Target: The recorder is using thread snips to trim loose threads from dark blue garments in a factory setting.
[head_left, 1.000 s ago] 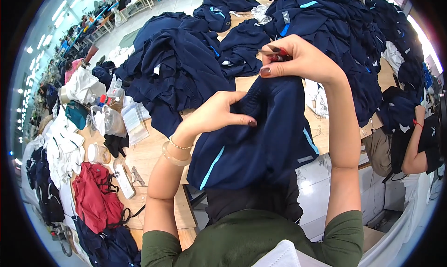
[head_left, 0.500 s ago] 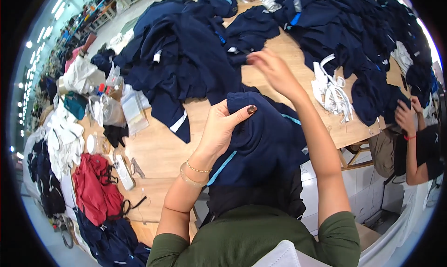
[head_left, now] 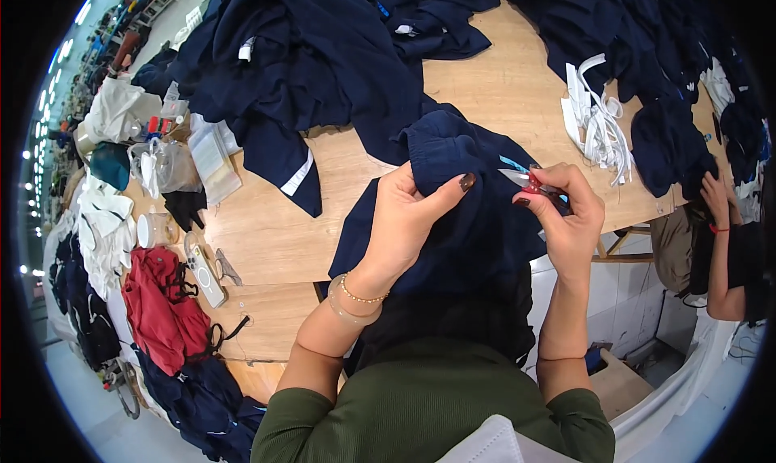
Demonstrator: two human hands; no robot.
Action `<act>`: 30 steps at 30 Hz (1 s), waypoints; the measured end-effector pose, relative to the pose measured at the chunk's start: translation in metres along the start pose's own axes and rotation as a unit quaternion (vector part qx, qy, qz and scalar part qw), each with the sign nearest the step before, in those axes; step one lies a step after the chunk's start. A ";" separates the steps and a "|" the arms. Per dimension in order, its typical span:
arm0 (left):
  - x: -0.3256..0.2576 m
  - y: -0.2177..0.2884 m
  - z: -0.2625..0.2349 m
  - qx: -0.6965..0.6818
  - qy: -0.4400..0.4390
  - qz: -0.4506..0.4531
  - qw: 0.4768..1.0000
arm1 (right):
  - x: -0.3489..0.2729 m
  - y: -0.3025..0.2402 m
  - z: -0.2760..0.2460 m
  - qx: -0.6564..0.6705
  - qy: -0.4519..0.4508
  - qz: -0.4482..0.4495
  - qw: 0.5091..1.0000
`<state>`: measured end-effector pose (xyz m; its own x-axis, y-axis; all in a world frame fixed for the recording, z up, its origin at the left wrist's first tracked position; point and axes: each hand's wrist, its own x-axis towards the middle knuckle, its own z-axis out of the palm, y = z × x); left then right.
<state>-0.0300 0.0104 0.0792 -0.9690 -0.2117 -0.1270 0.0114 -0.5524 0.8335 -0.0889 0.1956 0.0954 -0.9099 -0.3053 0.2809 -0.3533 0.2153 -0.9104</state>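
Note:
My left hand (head_left: 404,229) grips a navy garment (head_left: 493,237) by its gathered, elastic-looking edge, thumb on top. The cloth hangs over the table's near edge toward my lap and has a light blue stripe. To its right, my right hand (head_left: 575,220) is closed around small thread snips (head_left: 517,177) with pointed metal blades and a red part. The blades point left toward the garment, just above its stripe; whether they touch the cloth I cannot tell.
Navy garments (head_left: 291,67) are heaped across the wooden table (head_left: 461,91). White strips (head_left: 594,124) lie at the right, near another person's hand (head_left: 714,200). At the left are a red bag (head_left: 166,309), a phone (head_left: 204,273), plastic bags (head_left: 174,168) and white cloth pieces (head_left: 105,229).
My right hand, empty-looking and blurred over the far table before, has come back to the garment with the snips in it. My left hand still holds the gathered edge, slightly farther right.

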 end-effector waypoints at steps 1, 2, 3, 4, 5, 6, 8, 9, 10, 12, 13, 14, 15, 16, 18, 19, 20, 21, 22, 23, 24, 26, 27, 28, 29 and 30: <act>0.001 -0.001 0.001 0.014 -0.003 0.004 1.000 | 0.002 -0.003 0.002 -0.015 -0.006 -0.015 1.000; 0.001 0.000 0.002 0.029 -0.007 0.009 1.000 | 0.004 -0.005 0.002 -0.029 -0.012 -0.030 0.999; 0.001 0.000 0.003 0.028 -0.008 0.009 1.000 | 0.006 -0.005 0.002 -0.030 -0.012 -0.031 0.999; 0.000 0.001 0.004 0.031 -0.012 0.000 0.999 | 0.008 -0.006 0.001 -0.038 -0.016 -0.036 0.999; -0.001 0.002 0.005 0.035 -0.016 -0.008 0.999 | 0.009 -0.006 0.001 -0.045 -0.020 -0.041 0.998; -0.001 0.003 0.006 0.036 -0.015 -0.007 0.999 | 0.010 -0.006 0.001 -0.044 -0.020 -0.041 0.998; 0.000 0.005 0.006 0.045 -0.022 -0.011 0.999 | 0.013 -0.007 0.002 -0.052 -0.024 -0.067 0.996; 0.000 0.004 0.006 0.046 -0.022 -0.011 0.999 | 0.014 -0.007 0.003 -0.051 -0.024 -0.067 0.996; 0.000 0.004 0.006 0.045 -0.018 -0.007 0.999 | 0.014 -0.006 0.004 -0.053 -0.025 -0.075 0.996; 0.000 0.004 0.007 0.044 -0.018 -0.004 0.999 | 0.016 -0.006 0.005 -0.055 -0.023 -0.082 0.995; 0.000 0.005 0.008 0.044 -0.022 -0.003 0.999 | 0.017 -0.007 0.006 -0.066 -0.021 -0.095 0.993; 0.000 0.006 0.008 0.046 -0.024 -0.001 0.999 | 0.018 -0.007 0.006 -0.075 -0.020 -0.108 0.991; -0.001 0.006 0.008 0.046 -0.025 -0.002 0.999 | 0.018 -0.007 0.006 -0.075 -0.019 -0.108 0.991; -0.001 0.006 0.008 0.047 -0.025 -0.007 0.999 | 0.018 -0.007 0.006 -0.082 -0.020 -0.115 0.990; -0.001 0.007 0.007 0.048 -0.026 -0.012 0.998 | 0.019 -0.006 0.005 -0.089 -0.020 -0.123 0.988; -0.001 0.007 0.007 0.050 -0.023 -0.010 0.998 | 0.018 -0.006 0.004 -0.084 -0.019 -0.117 0.989; -0.002 0.007 0.007 0.053 -0.021 -0.006 0.998 | 0.018 -0.007 0.004 -0.079 -0.017 -0.112 0.990; -0.002 0.008 0.007 0.053 -0.021 -0.004 0.998 | 0.019 -0.008 0.004 -0.079 -0.017 -0.113 0.990; -0.002 0.009 0.007 0.055 -0.022 -0.004 0.998 | 0.019 -0.009 0.003 -0.080 -0.020 -0.112 0.990; -0.001 0.009 0.007 0.057 -0.023 -0.006 0.998 | 0.019 -0.010 0.003 -0.082 -0.023 -0.109 0.990; -0.001 0.009 0.007 0.057 -0.024 -0.005 0.998 | 0.019 -0.009 0.003 -0.083 -0.023 -0.110 0.990; -0.001 0.010 0.007 0.051 -0.026 -0.016 0.998 | 0.021 -0.009 0.004 -0.094 -0.027 -0.132 0.986; -0.001 0.010 0.008 0.050 -0.026 -0.015 0.998 | 0.021 -0.009 0.004 -0.094 -0.027 -0.133 0.986; 0.000 0.010 0.008 0.054 -0.026 -0.013 0.998 | 0.021 -0.009 0.003 -0.087 -0.025 -0.120 0.989; -0.001 0.010 0.008 0.057 -0.023 -0.011 0.998 | 0.020 -0.009 0.003 -0.080 -0.025 -0.106 0.991; -0.001 0.009 0.007 0.057 -0.022 -0.010 0.998 | 0.021 -0.008 0.003 -0.079 -0.025 -0.107 0.991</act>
<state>-0.0312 0.0112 0.0910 -0.9789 -0.1642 -0.1216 -0.0331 -0.4595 0.8876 -0.1046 0.1849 0.1073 -0.8004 -0.4043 0.4426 -0.5694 0.2819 -0.7722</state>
